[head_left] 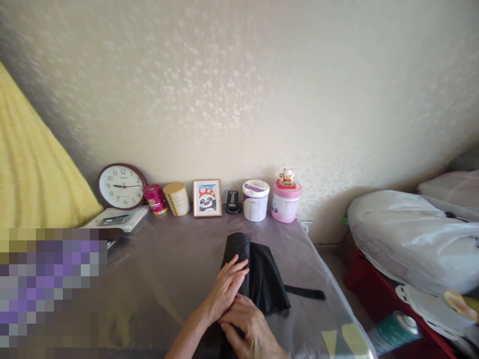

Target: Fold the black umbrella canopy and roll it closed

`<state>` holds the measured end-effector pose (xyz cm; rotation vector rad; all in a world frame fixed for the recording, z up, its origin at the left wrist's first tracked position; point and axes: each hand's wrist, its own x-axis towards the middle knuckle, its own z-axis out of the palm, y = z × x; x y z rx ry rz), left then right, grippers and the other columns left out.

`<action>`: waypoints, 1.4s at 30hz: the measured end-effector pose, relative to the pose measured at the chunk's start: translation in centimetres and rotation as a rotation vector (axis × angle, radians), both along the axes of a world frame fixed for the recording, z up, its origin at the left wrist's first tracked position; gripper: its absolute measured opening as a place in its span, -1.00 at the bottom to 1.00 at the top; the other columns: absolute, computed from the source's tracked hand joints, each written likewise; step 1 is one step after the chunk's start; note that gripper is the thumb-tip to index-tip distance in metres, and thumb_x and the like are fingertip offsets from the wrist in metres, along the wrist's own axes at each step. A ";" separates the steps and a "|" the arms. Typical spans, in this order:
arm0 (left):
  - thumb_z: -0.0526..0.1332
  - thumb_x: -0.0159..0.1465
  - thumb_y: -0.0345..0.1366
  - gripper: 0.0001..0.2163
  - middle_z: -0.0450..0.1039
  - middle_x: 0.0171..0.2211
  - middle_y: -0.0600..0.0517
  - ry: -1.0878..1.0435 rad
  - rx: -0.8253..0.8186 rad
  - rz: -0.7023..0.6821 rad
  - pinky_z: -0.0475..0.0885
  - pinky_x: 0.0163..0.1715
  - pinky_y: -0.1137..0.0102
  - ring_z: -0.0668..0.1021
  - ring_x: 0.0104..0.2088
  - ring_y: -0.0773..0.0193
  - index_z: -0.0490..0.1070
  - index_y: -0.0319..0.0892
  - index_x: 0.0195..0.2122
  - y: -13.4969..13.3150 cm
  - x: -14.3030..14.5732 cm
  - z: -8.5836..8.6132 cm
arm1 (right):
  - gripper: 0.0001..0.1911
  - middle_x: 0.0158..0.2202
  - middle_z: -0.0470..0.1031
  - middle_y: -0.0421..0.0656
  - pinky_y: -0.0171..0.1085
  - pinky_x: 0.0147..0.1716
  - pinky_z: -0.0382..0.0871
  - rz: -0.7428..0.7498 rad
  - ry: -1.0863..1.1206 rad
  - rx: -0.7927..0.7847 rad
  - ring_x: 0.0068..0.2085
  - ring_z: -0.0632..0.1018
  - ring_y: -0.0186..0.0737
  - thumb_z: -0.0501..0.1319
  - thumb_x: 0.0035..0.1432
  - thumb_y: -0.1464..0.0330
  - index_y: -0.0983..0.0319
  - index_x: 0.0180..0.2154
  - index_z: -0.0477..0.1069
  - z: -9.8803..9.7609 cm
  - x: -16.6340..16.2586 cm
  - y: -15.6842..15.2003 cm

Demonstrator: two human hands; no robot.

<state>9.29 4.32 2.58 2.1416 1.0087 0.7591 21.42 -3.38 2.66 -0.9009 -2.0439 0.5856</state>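
A black umbrella (264, 279) lies on the table, partly rolled, with a loose panel of its fabric fanned out to the right. From that panel a black strap (305, 291) stretches across the tabletop. My left hand (227, 288) rests on the rolled part, fingers extended and slightly apart. Just below, my right hand (250, 324) is curled round the umbrella's near end, its thumb bent inward and its fingertips partly hidden. The two hands touch. Beneath my right hand, the near end of the umbrella is mostly covered.
Along the wall stand a clock (121, 185), a magenta can (155, 199), a yellow-lidded tub (177, 199), a panda picture frame (207, 198), a small black device (233, 202), a white tub (256, 202) and a pink tub (286, 203). White bags (407, 239) sit right of the table (168, 264).
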 end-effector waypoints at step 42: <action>-0.01 0.21 -0.47 -0.47 -0.06 0.29 0.08 -0.135 0.019 0.187 -0.05 0.23 0.01 -0.08 0.30 0.13 0.07 0.03 0.21 -3.5 -0.2 -3.8 | -0.60 0.10 0.34 -0.07 -0.11 0.07 0.26 -0.276 -0.599 -0.004 0.09 0.36 -0.08 0.05 0.13 0.56 0.22 0.00 0.36 -1.2 5.1 1.2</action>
